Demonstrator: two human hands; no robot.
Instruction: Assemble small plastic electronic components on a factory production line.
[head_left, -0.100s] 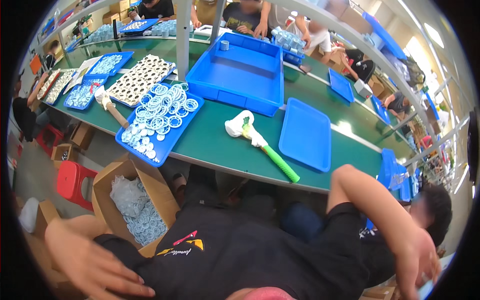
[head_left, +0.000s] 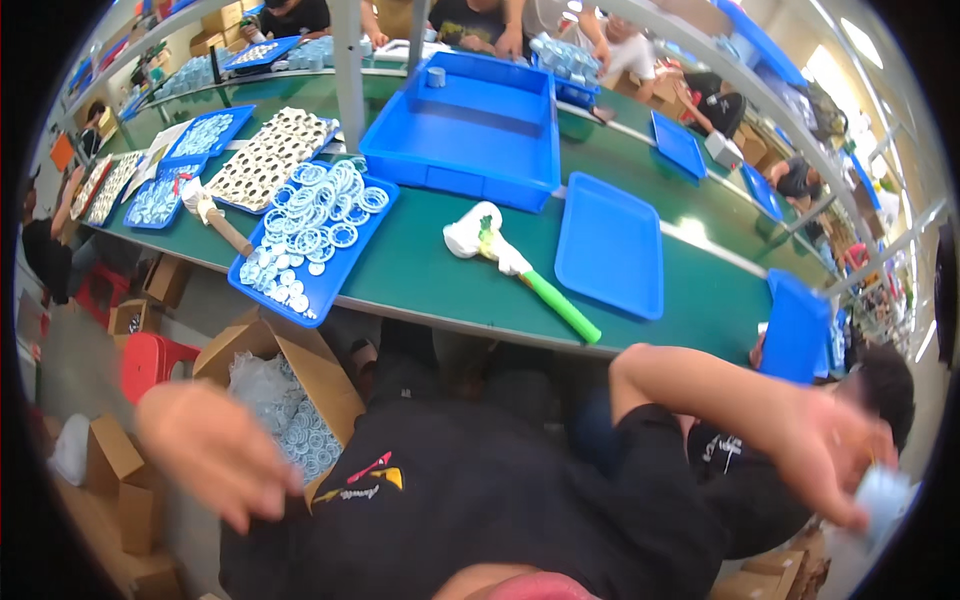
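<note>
My left hand [head_left: 215,450] hangs over the near side of an open cardboard box [head_left: 318,375], its fingers stretched out and slightly blurred, with nothing visible in them. Light blue plastic rings [head_left: 310,430] and a clear plastic bag lie in that box. Out at the right edge, my right hand [head_left: 835,450] grips a pale blue plastic piece [head_left: 885,500], smeared by motion. A mallet [head_left: 560,308] with a green handle and a white-wrapped head rests on the green table. To its right lies a flat blue tray [head_left: 610,250].
A blue tray [head_left: 345,255] of rings and small discs overhangs the table's front edge, with a second wrapped mallet [head_left: 228,232] beside it. Behind stands a big blue bin [head_left: 460,187]. A co-worker [head_left: 885,395] sits close on the right, near upright blue trays [head_left: 797,325].
My left hand has risen and moved right toward the box. My right hand has lifted, bringing the pale blue piece further into view. The whole view has shifted slightly.
</note>
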